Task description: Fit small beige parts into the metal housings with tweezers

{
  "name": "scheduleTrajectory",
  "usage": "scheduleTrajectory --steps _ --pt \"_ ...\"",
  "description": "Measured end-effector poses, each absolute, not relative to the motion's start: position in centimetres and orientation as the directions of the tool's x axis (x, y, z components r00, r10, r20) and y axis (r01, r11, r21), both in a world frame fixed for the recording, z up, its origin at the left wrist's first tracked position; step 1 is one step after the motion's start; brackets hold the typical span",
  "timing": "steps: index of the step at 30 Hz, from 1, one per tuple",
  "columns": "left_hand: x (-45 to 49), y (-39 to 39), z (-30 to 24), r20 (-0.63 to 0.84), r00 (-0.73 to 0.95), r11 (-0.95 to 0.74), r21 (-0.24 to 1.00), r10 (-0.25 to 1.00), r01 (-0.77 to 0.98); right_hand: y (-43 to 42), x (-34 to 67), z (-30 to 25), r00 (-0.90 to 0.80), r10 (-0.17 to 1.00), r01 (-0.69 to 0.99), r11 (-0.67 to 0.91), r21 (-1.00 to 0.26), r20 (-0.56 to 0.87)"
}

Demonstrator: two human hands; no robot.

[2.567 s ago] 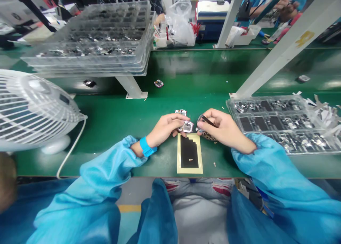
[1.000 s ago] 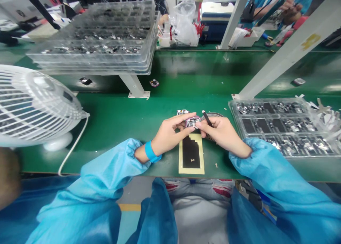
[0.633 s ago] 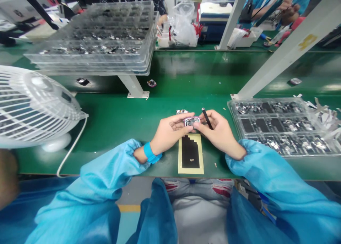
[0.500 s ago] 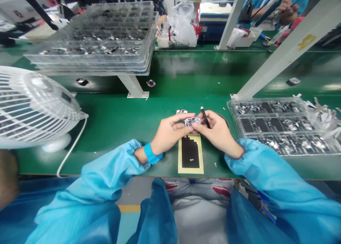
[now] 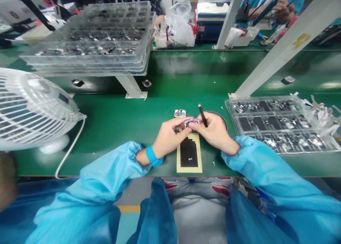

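Between my two hands is a small rounded electronic device housing (image 5: pixel 191 122) with a purple-pink rim and its inner parts showing. My left hand (image 5: pixel 172 134) grips its left side between thumb and fingers. My right hand (image 5: pixel 213 129) presses its thumb on the housing's right side and also holds a thin black pen-like tool (image 5: pixel 203 115), which points up and away. Just beyond my fingers lies a second open housing (image 5: pixel 180 113). Below my hands rests a yellow sheet (image 5: pixel 179 167) carrying black adhesive pieces (image 5: pixel 189 153). A round dark dish (image 5: pixel 224 119) is partly hidden behind my right hand.
A clear compartment tray of small parts (image 5: pixel 279 130) sits at right, with paper strips (image 5: pixel 323 110) beside it. A white fan (image 5: pixel 39 107) stands at left. Stacked clear trays (image 5: pixel 90 64) rest on the raised shelf, held by a metal post (image 5: pixel 131 87). A person's hands (image 5: pixel 283 7) show across the bench.
The housing in my hands has tilted, so its purple rim faces me more. The second housing behind my fingers is now more fully visible. The whole view has shifted slightly.
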State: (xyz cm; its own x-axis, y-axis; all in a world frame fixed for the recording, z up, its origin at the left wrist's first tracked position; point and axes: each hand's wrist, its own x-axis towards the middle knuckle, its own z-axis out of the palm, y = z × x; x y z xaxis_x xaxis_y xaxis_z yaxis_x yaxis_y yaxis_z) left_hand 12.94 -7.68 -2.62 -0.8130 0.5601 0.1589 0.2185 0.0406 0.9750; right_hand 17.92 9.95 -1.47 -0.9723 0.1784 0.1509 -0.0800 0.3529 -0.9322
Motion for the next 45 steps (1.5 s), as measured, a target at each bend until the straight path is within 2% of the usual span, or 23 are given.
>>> scheduleTrajectory --steps 11,15,18,20,23,27,34,45 --pt "13.9 -6.8 -2.9 0.295 -0.854 0.004 0.945 0.428 0.328 10.1 17.6 -0.6 -0.974 0.166 -0.088 0.342 -0.936 0.152" --pt "13.6 -6.6 -3.0 0.261 -0.864 -0.011 0.959 0.43 0.284 10.3 17.5 -1.2 -0.974 0.174 -0.075 0.346 -0.935 0.142" --pt "12.8 -6.6 -3.3 0.186 -0.858 -0.029 0.98 0.479 0.196 10.8 17.4 -1.6 -0.98 0.144 -0.063 0.443 -0.894 0.141" --pt "12.3 -6.7 -3.4 0.161 -0.858 0.001 0.983 0.488 0.185 11.2 17.4 -1.5 -0.968 0.135 -0.108 0.541 -0.834 0.213" --pt "11.9 -7.0 -3.3 0.218 -0.852 0.108 0.947 0.477 0.303 11.9 17.6 -0.8 -0.91 0.109 -0.26 0.603 -0.754 0.401" --pt "12.0 -7.2 -3.2 0.302 -0.804 0.198 0.869 0.513 0.453 12.3 17.8 -0.3 -0.851 -0.034 -0.438 0.598 -0.671 0.525" --pt "12.0 -7.3 -3.4 0.306 -0.797 0.21 0.859 0.52 0.467 12.5 18.0 -1.7 -0.843 -0.129 -0.474 0.64 -0.605 0.523" --pt "12.0 -7.4 -3.7 0.31 -0.778 0.236 0.834 0.546 0.499 12.5 18.0 -1.9 -0.863 -0.159 -0.446 0.686 -0.575 0.48"
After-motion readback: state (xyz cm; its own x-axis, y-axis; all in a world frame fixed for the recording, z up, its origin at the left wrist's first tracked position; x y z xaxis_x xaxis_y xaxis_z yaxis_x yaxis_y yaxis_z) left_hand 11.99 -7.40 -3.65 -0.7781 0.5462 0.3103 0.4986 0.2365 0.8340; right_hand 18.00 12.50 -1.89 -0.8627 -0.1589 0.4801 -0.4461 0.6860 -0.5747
